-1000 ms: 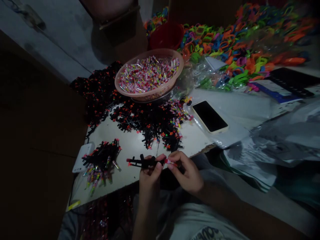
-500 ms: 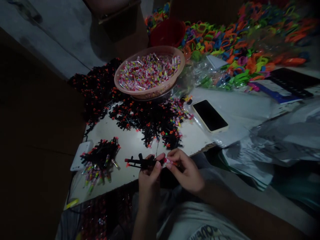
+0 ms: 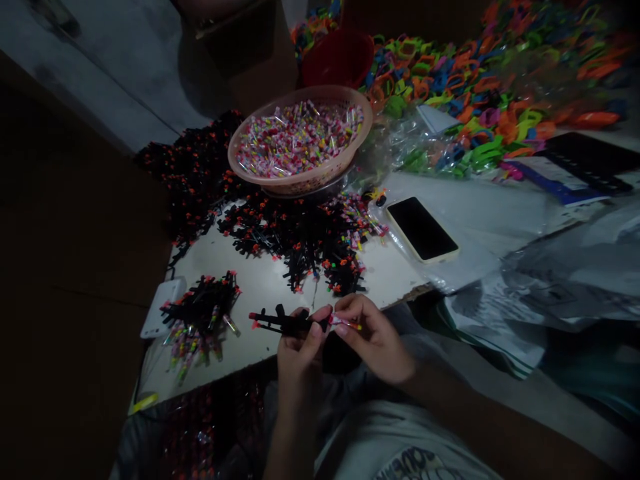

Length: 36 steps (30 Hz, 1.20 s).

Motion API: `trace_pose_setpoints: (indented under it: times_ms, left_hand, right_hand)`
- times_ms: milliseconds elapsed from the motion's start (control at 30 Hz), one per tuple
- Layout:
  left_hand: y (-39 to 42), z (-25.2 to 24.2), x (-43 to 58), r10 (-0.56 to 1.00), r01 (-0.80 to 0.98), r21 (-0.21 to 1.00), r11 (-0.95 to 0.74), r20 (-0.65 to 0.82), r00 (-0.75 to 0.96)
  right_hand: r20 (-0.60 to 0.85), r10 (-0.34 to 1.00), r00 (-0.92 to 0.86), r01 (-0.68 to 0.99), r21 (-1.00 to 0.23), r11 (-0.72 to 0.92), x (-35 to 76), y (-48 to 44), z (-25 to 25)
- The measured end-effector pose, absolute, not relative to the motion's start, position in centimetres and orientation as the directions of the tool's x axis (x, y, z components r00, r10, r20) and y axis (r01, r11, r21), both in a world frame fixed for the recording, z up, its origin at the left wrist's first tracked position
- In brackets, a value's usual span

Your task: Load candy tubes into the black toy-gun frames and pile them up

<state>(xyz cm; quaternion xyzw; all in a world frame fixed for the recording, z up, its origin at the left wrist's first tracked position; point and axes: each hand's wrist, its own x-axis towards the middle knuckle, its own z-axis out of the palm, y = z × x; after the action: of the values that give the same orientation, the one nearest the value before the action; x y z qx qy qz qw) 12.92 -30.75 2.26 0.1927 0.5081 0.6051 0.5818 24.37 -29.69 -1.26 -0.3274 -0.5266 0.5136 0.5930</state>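
Observation:
Closed around a black toy gun [image 3: 287, 323] with red-orange tips is my left hand [image 3: 303, 347], just off the table's front edge. My right hand [image 3: 373, 337] pinches a small colourful candy-filled tube [image 3: 343, 321] at the toy gun's rear end. Whether the tube is fixed to the gun or only touching it, I cannot tell. Left of my hands lies a small pile of black toy guns with tubes [image 3: 203, 310]. Beyond them spreads a larger heap of black toy guns [image 3: 300, 233], with loose colourful tubes at its right side.
A pink basket [image 3: 300, 180] full of colourful tubes stands behind the heap. To the right, a phone [image 3: 423, 228] lies on clear plastic. Bright plastic pieces [image 3: 450, 73] cover the back right, near a red bowl [image 3: 337, 57]. A white box-shaped device [image 3: 163, 310] sits at left.
My right fingers have shifted slightly on the tube, and more of its yellow end shows. The left hand still holds the toy gun in nearly the same place.

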Motion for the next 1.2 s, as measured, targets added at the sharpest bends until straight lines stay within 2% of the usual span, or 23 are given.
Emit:
trace_pose_setpoints:
  times_ms: [167, 367, 500, 667, 900, 1100, 1200]
  left_hand:
    - [-30.8, 2.0, 12.9, 0.900, -0.485, 0.857, 0.172, -0.337, -0.275]
    - [-30.9, 2.0, 13.1, 0.893, -0.490, 0.856, 0.164, -0.340, -0.295]
    - [-31.1, 2.0, 13.4, 0.883, -0.523, 0.836, 0.164, -0.361, -0.299]
    - [-31.2, 1.8, 13.6, 0.871, -0.563, 0.817, 0.124, -0.361, -0.332]
    - [-31.2, 1.6, 13.3, 0.881, -0.540, 0.828, 0.151, -0.361, -0.306]
    - [-30.7, 0.9, 13.1, 0.873, -0.557, 0.818, 0.144, -0.370, -0.318]
    - [-30.4, 0.4, 13.3, 0.858, -0.608, 0.772, 0.185, -0.429, -0.284]
  right_hand:
    - [0.303, 0.946, -0.115, -0.189, -0.942, 0.278, 24.4, -29.9, -1.3]
    - [0.321, 0.947, -0.011, -0.185, -0.932, 0.313, 24.2, -29.8, -1.2]
    - [0.352, 0.936, -0.030, -0.176, -0.923, 0.341, 24.2, -29.8, -0.8]
    - [0.350, 0.936, -0.041, -0.088, -0.934, 0.346, 24.5, -29.6, -0.6]
    - [0.361, 0.927, -0.105, -0.124, -0.929, 0.348, 24.6, -29.8, -1.1]
    - [0.467, 0.856, -0.222, 0.096, -0.863, 0.496, 24.3, -29.5, -1.4]
    - [0.493, 0.837, -0.236, 0.246, -0.803, 0.542, 24.0, -29.2, -1.9]
